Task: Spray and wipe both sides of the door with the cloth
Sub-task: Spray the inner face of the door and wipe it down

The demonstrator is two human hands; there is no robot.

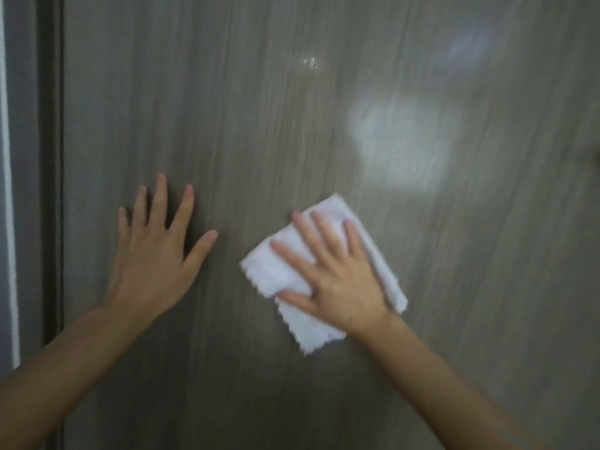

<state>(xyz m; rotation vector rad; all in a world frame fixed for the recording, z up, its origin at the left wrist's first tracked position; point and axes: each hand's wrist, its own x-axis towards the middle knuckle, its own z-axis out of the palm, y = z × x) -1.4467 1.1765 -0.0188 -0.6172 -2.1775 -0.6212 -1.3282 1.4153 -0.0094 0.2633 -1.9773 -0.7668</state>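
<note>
Left forearm: came in from the lower left corner, bare, angled up toward the door.
Right forearm: came in from the lower right, bare, angled up and left.
Left hand (152,254): lay flat on the door, fingers straight and spread, thumb out to the right; grasped nothing, released.
Right hand (334,274): was pressed flat on the cloth, fingers straight and splayed, pointing up-left; not curled round it, only pressing it against the door.
Cloth (269,274): white, folded, zigzag-cut edges; was pinned under the right hand against the door, lower middle of the view, tilted, with corners sticking out above the fingertips, left of the thumb and below the wrist.
Hands relation: were well apart, the left hand to the left of the cloth, not touching it.
Door (324,141): grey-brown vertical wood grain, filled most of the view; picture was motion-blurred.
Door marks: small wet-looking glints (310,61) sat high at centre; a pale blurry light patch (402,141) lay up and right of the cloth, a fainter one (467,48) higher still.
Door edge: dark vertical strip (52,157) ran down the left side of the door.
Beyond the edge: grey surface with a white vertical band (8,190) at the far left.
</note>
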